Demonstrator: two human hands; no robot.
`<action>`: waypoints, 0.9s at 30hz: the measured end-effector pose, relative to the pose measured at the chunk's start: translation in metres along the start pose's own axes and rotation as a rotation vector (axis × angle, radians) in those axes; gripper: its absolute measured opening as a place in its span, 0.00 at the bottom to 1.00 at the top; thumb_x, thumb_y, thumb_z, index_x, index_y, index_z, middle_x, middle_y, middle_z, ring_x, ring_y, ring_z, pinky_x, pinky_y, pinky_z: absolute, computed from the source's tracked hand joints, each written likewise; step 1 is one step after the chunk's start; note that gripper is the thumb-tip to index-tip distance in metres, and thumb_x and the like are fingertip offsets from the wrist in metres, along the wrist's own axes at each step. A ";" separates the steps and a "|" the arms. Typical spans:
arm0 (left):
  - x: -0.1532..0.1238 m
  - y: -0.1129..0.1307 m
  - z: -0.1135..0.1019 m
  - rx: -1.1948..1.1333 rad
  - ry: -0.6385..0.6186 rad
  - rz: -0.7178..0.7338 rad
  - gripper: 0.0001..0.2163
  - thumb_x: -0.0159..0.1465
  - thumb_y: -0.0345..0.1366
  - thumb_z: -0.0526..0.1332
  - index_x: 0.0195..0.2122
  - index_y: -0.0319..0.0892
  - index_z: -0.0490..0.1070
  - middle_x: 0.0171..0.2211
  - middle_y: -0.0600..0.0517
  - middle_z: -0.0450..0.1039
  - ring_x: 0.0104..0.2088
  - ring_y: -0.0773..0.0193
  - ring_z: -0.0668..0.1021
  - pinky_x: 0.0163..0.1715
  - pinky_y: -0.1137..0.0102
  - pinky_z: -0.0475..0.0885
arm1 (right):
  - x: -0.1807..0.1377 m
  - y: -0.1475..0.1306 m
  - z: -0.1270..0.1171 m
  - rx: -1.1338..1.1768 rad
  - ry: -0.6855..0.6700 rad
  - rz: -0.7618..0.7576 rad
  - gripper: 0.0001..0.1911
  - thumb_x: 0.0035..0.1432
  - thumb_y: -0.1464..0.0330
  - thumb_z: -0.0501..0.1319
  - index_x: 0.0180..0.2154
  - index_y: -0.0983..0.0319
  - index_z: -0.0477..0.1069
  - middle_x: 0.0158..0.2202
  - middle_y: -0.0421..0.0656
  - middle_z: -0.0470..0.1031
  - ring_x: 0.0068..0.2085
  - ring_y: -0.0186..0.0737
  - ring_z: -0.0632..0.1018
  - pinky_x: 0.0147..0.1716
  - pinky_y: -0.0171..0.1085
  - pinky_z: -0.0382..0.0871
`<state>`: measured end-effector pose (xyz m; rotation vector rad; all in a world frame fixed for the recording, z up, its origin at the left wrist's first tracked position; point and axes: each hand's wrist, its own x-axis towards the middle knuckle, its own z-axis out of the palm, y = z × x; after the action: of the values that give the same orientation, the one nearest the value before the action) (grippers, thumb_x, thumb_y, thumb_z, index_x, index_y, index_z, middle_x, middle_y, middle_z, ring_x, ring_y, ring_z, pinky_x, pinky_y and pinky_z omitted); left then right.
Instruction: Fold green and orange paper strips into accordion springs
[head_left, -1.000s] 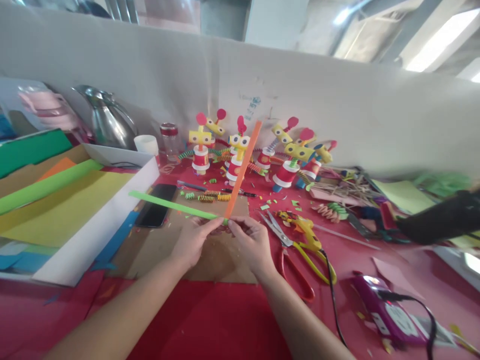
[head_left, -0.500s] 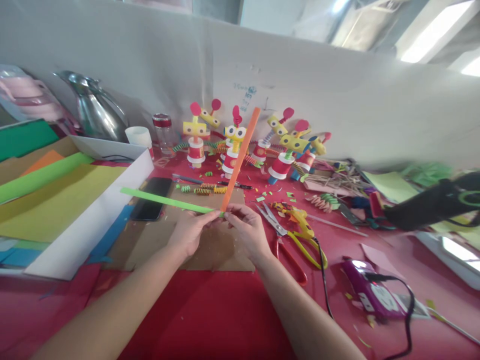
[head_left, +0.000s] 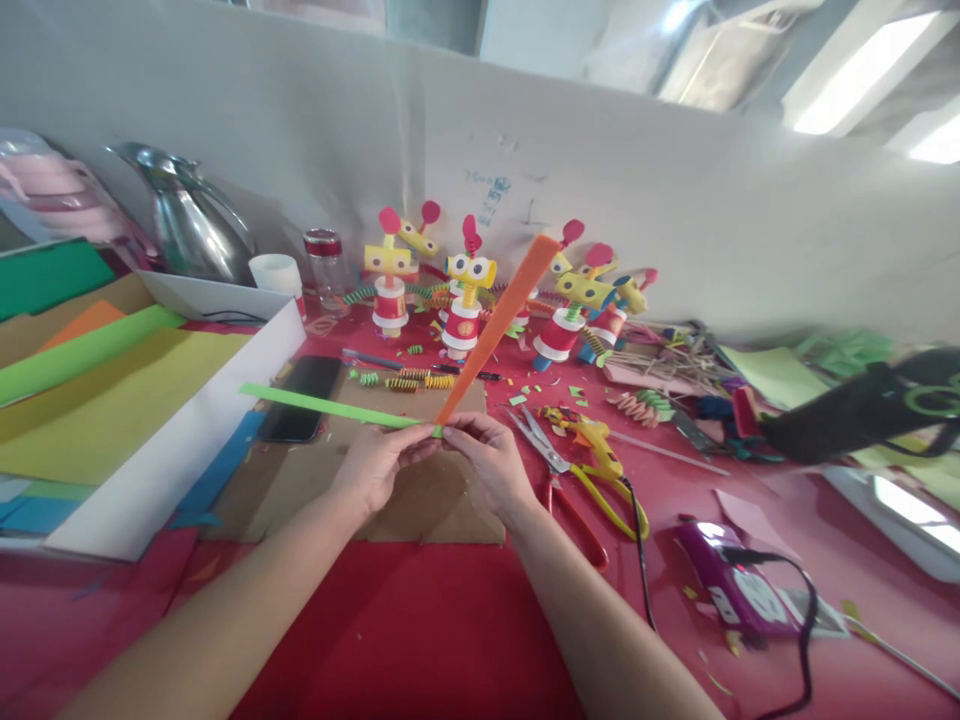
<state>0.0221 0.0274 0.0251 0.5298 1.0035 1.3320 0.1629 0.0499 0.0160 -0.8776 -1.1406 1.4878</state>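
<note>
Above a brown cardboard sheet point(head_left: 420, 505), my left hand point(head_left: 375, 468) and my right hand point(head_left: 489, 462) pinch the joined ends of two paper strips. The green strip point(head_left: 322, 405) runs flat to the left. The orange strip point(head_left: 495, 330) rises up and to the right, tilted toward the back. Both hands are closed on the crossing point of the strips, fingertips almost touching.
Several paper cup figures point(head_left: 465, 300) stand at the back wall. Scissors point(head_left: 562, 480) and a yellow glue gun point(head_left: 592, 440) lie right of my hands; a purple device point(head_left: 739, 585) with a cable lies further right. A phone point(head_left: 300, 398), coloured paper sheets point(head_left: 112, 400), a metal kettle point(head_left: 187, 225) at left.
The orange strip has swung to the right and lower, its top now leaning over the figures. Hands and green strip stay almost where they were.
</note>
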 end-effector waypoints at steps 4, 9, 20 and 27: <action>-0.001 0.001 0.001 0.013 0.011 -0.001 0.08 0.45 0.30 0.72 0.27 0.36 0.79 0.27 0.49 0.80 0.27 0.67 0.79 0.34 0.72 0.76 | 0.001 0.001 -0.001 0.011 -0.011 0.014 0.07 0.46 0.68 0.67 0.31 0.61 0.77 0.30 0.40 0.77 0.31 0.33 0.76 0.37 0.35 0.70; -0.001 0.000 0.001 0.055 0.010 0.026 0.08 0.46 0.31 0.71 0.28 0.36 0.79 0.27 0.47 0.80 0.28 0.66 0.79 0.33 0.72 0.76 | 0.003 0.004 -0.003 0.033 -0.005 0.029 0.09 0.44 0.67 0.68 0.31 0.61 0.77 0.31 0.40 0.78 0.33 0.35 0.76 0.38 0.36 0.70; 0.003 -0.003 0.000 0.044 0.039 0.021 0.07 0.43 0.30 0.72 0.24 0.36 0.77 0.25 0.50 0.78 0.26 0.68 0.78 0.31 0.73 0.76 | 0.002 0.004 -0.002 0.045 -0.008 0.017 0.05 0.43 0.70 0.67 0.28 0.60 0.76 0.29 0.38 0.77 0.31 0.33 0.75 0.36 0.34 0.69; -0.002 0.000 0.004 0.025 0.068 -0.045 0.06 0.44 0.30 0.71 0.23 0.36 0.77 0.24 0.49 0.78 0.26 0.66 0.78 0.32 0.71 0.75 | 0.004 0.006 -0.005 -0.101 -0.019 -0.039 0.05 0.46 0.69 0.65 0.29 0.60 0.77 0.28 0.40 0.78 0.31 0.36 0.76 0.36 0.36 0.70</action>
<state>0.0253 0.0263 0.0276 0.4813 1.0833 1.3063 0.1654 0.0546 0.0085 -0.9064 -1.2495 1.4190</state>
